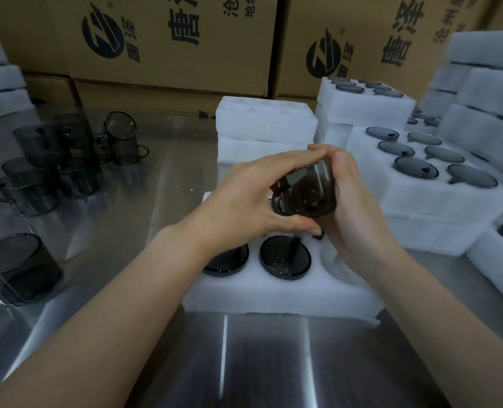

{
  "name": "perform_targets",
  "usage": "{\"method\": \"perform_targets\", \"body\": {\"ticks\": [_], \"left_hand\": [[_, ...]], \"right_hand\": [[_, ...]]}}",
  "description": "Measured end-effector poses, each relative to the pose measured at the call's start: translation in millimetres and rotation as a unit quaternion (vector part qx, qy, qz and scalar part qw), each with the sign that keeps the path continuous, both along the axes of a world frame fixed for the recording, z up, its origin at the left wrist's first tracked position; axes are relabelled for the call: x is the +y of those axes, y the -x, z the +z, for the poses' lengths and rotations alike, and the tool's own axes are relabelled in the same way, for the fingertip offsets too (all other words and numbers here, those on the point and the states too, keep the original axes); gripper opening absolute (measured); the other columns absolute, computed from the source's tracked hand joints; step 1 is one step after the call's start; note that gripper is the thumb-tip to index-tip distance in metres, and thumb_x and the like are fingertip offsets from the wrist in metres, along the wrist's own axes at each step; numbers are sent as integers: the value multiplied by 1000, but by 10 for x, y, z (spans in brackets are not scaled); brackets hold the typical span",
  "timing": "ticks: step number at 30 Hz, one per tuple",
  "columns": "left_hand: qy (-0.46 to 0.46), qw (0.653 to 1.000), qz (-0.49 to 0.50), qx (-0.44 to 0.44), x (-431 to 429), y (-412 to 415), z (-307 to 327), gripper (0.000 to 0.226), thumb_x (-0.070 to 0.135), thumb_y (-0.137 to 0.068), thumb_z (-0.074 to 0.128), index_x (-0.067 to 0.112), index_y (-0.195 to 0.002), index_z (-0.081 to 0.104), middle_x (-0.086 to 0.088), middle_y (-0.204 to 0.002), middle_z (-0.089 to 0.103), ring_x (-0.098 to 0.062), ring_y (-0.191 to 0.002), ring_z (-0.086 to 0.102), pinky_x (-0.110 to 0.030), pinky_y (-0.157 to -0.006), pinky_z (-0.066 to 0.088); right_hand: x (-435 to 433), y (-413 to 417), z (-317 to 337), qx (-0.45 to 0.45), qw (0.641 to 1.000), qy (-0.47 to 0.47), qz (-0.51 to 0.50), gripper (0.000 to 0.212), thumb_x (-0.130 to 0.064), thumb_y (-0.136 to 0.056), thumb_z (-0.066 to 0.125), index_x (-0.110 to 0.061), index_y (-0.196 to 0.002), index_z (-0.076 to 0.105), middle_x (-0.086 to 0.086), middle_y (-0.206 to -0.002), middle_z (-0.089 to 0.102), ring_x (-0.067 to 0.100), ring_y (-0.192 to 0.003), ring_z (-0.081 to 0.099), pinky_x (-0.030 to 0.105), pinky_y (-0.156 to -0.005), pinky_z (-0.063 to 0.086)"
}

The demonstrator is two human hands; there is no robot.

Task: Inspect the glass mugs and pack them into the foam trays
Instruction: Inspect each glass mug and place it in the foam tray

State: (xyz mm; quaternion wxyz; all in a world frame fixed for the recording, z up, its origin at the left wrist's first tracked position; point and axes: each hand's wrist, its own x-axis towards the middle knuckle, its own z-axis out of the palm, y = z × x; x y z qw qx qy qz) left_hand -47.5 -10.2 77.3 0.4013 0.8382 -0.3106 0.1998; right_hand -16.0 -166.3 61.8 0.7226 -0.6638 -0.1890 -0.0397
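Together the left hand (pixel 244 198) and right hand (pixel 353 201) curl round a smoky, cylindrical glass mug (pixel 306 192), which is tilted, perhaps handle-down, above the white foam tray (pixel 274 290). At six o'clock, two packed mugs (pixel 285 257) fill round sockets. At nine, loose mugs (pixel 38 178) cluster on the glossy steel bench (pixel 126 216).

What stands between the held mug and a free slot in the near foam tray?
Nothing visible. Left hand and right hand hold the mug above the foam tray; the empty slot beside two packed mugs lies open, partly behind the right wrist.
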Motion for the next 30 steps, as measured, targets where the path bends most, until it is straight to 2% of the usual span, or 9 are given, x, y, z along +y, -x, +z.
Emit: {"method": "perform_targets", "body": {"ticks": [2,4,7,12,15,18,23,26,30], "left_hand": [[-8,1000,0,-17,-8,3,-8,86,26,-64,87,21,-139,46,6,-141,51,-5,-134,43,-25,-114,33],[-10,1000,0,-28,-16,12,-18,87,28,-64,87,28,-138,41,2,-146,48,-8,-137,41,-33,-115,34],[0,1000,13,-19,-17,30,-13,86,34,-66,85,40,-137,36,8,-150,42,-5,-132,44,-33,-112,36],[38,999,25,5,-20,46,-22,88,29,-68,83,42,-137,31,11,-147,43,-6,-137,37,-38,-113,35],[24,997,62,-34,-60,62,-30,82,22,-70,81,38,-137,36,8,-155,33,-9,-141,30,-35,-114,31],[-11,990,101,-103,-124,59,-65,76,7,-75,75,14,-143,41,-3,-149,42,-16,-137,38,-41,-111,36],[-21,986,144,-87,-280,74,-108,77,4,-76,70,7,-146,38,-8,-147,45,-21,-136,41,-34,-109,38],[-8,989,117,-91,-261,69,-107,76,-2,-72,71,6,-142,44,-8,-145,49,-20,-137,42,-33,-110,38],[-12,994,49,-92,-176,56,-81,73,-11,-70,71,1,-138,48,-11,-144,49,-21,-138,42,-34,-114,35]], "right_hand": [[-7,-6,32,50,997,-55,31,29,-44,-99,42,-30,-110,65,-3,-100,74,13,-98,70,32,-77,58],[-13,-2,74,99,988,-97,69,28,-36,-103,44,-21,-110,66,-3,-95,75,12,-93,72,27,-70,57],[-18,-4,91,137,975,-120,124,38,-45,-102,40,-19,-114,65,1,-104,75,13,-98,71,28,-73,57],[-36,2,89,161,959,-121,197,59,-60,-87,43,-17,-120,65,19,-116,69,29,-97,71,39,-72,58],[-40,-4,101,135,968,-133,165,64,-58,-82,49,-10,-123,61,21,-110,70,32,-90,72,37,-67,58],[-43,1,80,69,984,-130,100,60,-53,-83,52,-3,-112,65,17,-106,73,30,-97,71,36,-76,57],[-26,29,45,34,995,-95,11,48,-51,-87,53,-9,-86,76,11,-84,76,21,-78,74,24,-61,56],[-33,2,55,66,992,-105,10,46,-40,-98,51,-13,-73,79,8,-79,75,18,-73,73,25,-57,56],[-73,-39,62,97,988,-117,27,39,-38,-96,56,-12,-79,80,13,-88,75,24,-81,74,35,-63,60]]}}
